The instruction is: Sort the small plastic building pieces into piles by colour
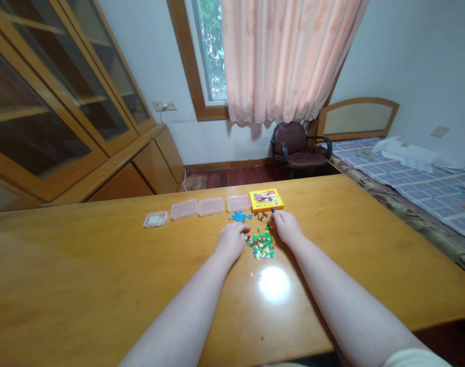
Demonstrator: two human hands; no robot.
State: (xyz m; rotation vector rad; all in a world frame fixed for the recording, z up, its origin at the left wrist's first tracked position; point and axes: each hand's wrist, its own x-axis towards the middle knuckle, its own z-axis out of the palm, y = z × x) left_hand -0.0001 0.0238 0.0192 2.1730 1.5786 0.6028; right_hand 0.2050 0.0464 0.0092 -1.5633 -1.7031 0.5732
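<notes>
My left hand [233, 238] rests on the table at the left side of a mixed pile of small toy bricks [263, 244], mostly green, brown, cream and yellow. Its index finger is stretched out and no brick shows in it. Beyond the pile, my right hand [289, 227] is closed in a pinch, with a small dark brick [273, 210] at its fingertips. Just past my left fingers lies a group of blue bricks [240, 217]. A few brown bricks [260, 216] lie apart between the blue ones and my right hand.
A yellow box [266, 200] stands behind the bricks. Left of it, clear plastic trays [210, 207] run in a row, ending with a smaller clear container [156, 219]. The wooden table [102, 285] reaches toward an office chair [293, 145], a bed [415, 168] and a glass-fronted cabinet [113, 145].
</notes>
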